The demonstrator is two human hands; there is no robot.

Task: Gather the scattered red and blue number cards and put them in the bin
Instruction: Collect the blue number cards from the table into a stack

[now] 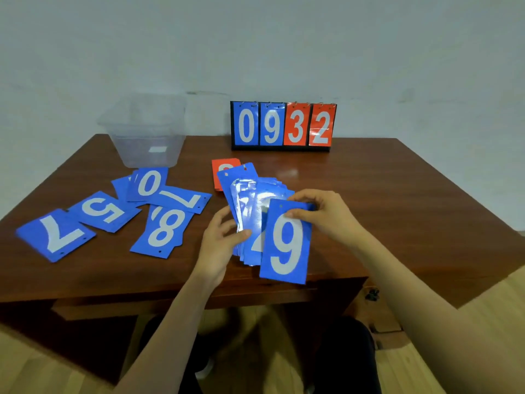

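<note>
Scoreboard [282, 125] 0932; held card [285, 241] 9

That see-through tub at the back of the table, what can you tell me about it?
The bin is a clear, faintly frosted plastic tub with a flared rim and walls tapering to a smaller base. It stands upright, lidless, at the far left of the wooden table. It looks empty, but for a small white patch near its bottom.

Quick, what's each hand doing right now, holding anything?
Left hand: holds the fanned stack of blue cards.
Right hand: pinches the top of the blue 9 card.
</note>
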